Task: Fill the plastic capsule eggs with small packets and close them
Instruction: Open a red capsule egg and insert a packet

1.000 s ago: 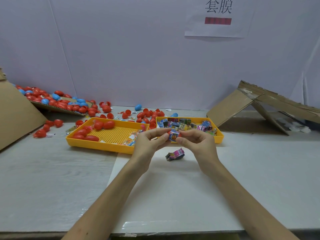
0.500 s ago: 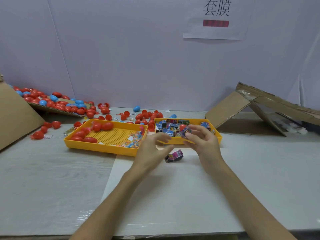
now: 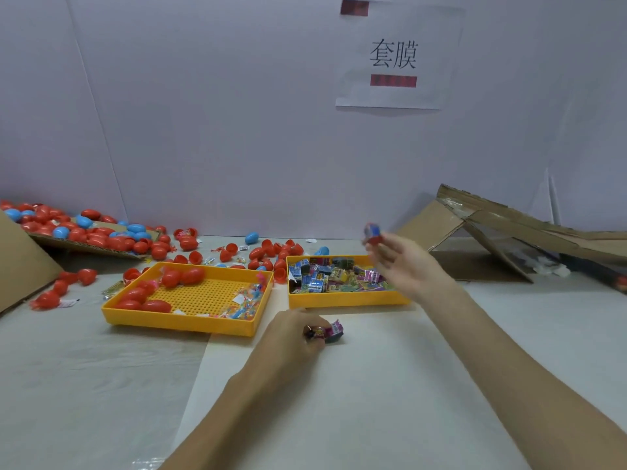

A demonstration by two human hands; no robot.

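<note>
My right hand (image 3: 402, 264) is raised over the right yellow tray (image 3: 346, 301) and holds a red capsule egg (image 3: 372, 234) at its fingertips. A blue-printed packet shows in the egg, and both are blurred. My left hand (image 3: 293, 337) rests on the white sheet in front of the trays and pinches a pink and black packet (image 3: 330, 333). The right tray is full of small colourful packets (image 3: 334, 274). The left yellow tray (image 3: 190, 320) holds several red eggs (image 3: 176, 278) and a few clear packets (image 3: 246, 301).
Many red and blue eggs (image 3: 98, 234) lie loose at the back left, on cardboard and on the table. A brown cardboard flap (image 3: 20, 266) stands at the far left. A collapsed cardboard box (image 3: 502, 228) sits at the back right. A paper sign (image 3: 393, 59) hangs on the wall.
My hands have parted. The right hand carried the red egg up and to the right, past the packet tray. The left hand dropped to the pink packet on the sheet.
</note>
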